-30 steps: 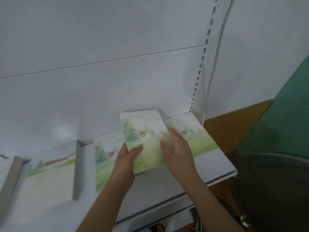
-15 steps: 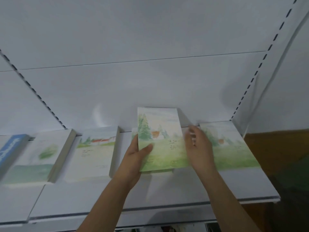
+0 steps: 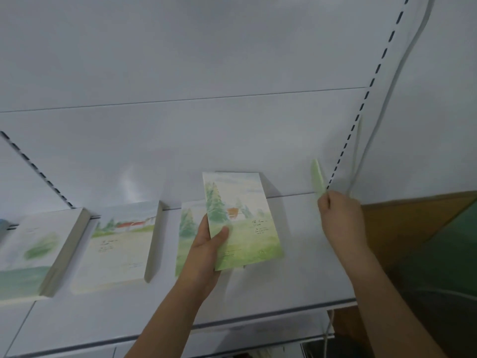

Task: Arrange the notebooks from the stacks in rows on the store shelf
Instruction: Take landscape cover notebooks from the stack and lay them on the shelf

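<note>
So the right hand pinches a thin green-edged notebook upright at the white shelf's right end. The left hand grips the green meadow-cover notebook, long axis toward the back panel, nearer the bare gap between them.

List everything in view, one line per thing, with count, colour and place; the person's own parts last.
held notebook: one, green meadow cover, above the shelf middle
edge-on notebook: one, pale green, upright at the right
stack under the held notebook: one, green and white
red-roof stack: one, cream, left of middle
thick stack: one, white and green, far left
shelf: one, white, across the frame
left hand: grips the held notebook
right hand: its grip pinches the edge-on notebook
</note>
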`<action>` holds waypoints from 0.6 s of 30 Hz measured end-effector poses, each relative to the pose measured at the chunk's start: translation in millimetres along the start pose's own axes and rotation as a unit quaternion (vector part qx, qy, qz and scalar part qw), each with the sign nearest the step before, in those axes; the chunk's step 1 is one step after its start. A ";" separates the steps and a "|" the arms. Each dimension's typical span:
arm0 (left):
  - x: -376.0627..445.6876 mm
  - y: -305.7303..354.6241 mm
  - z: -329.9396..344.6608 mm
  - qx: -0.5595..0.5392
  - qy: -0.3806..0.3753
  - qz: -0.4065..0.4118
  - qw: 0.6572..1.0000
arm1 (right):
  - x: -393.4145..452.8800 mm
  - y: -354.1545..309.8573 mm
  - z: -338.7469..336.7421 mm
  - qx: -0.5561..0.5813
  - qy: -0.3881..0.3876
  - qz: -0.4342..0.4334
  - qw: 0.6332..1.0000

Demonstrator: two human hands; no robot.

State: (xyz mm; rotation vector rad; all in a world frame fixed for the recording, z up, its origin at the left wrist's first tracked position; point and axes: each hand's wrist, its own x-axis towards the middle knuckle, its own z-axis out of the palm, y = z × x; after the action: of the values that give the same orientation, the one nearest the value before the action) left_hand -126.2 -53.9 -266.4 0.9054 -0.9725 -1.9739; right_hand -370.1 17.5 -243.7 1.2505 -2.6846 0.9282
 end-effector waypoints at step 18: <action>-23.6 1.8 10.9 0.027 0.009 -0.017 0.999 | -43.6 -45.8 17.3 0.274 -0.217 -0.025 0.936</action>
State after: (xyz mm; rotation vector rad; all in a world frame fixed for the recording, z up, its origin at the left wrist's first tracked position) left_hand -123.5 -31.3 -253.7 0.9740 -1.0097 -1.9738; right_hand -304.7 15.4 -246.9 1.8001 -2.7741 1.6487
